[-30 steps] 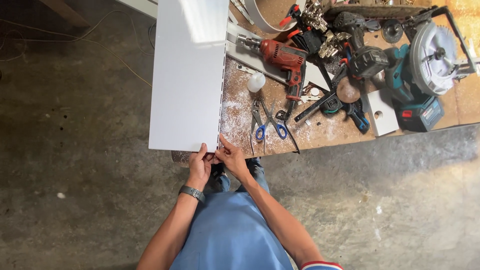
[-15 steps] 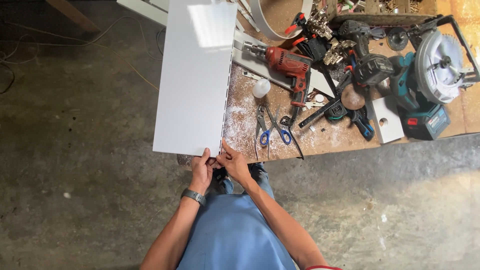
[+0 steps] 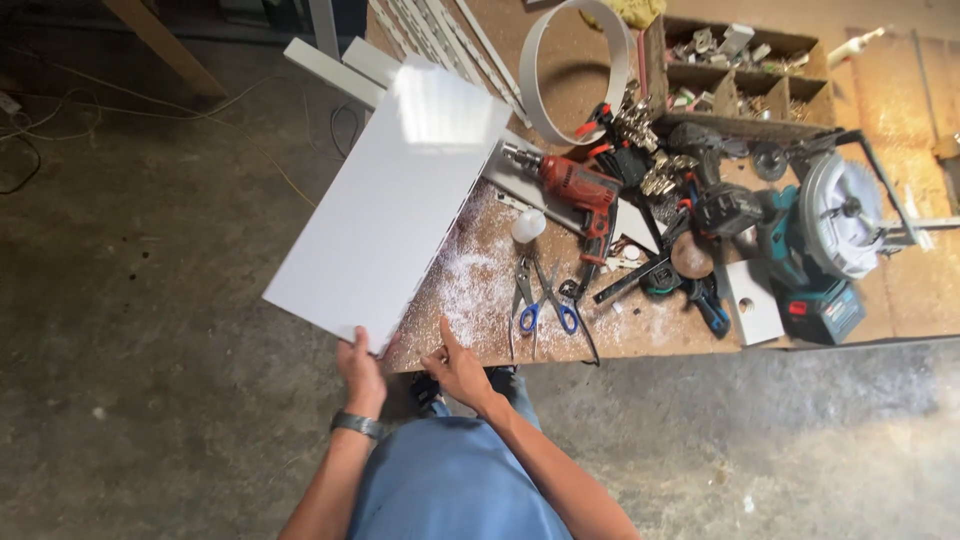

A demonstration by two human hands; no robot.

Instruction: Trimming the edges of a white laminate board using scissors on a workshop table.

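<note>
A large white rectangular panel lies tilted, half on the wooden workbench and half overhanging its left edge. My left hand grips the panel's near corner; a watch is on that wrist. My right hand hovers over the bench's front edge just right of the panel, index finger pointing up, holding nothing. White shavings are scattered on the bench beside the panel.
Blue-handled scissors and pliers lie near my right hand. A red drill, a teal circular saw, a white hoop, a box of small parts and white rails crowd the bench. Concrete floor surrounds it, with cables at left.
The panel has swung so its far end leans right. My right hand has let go of the panel's corner and moved right; my left hand still grips it.
</note>
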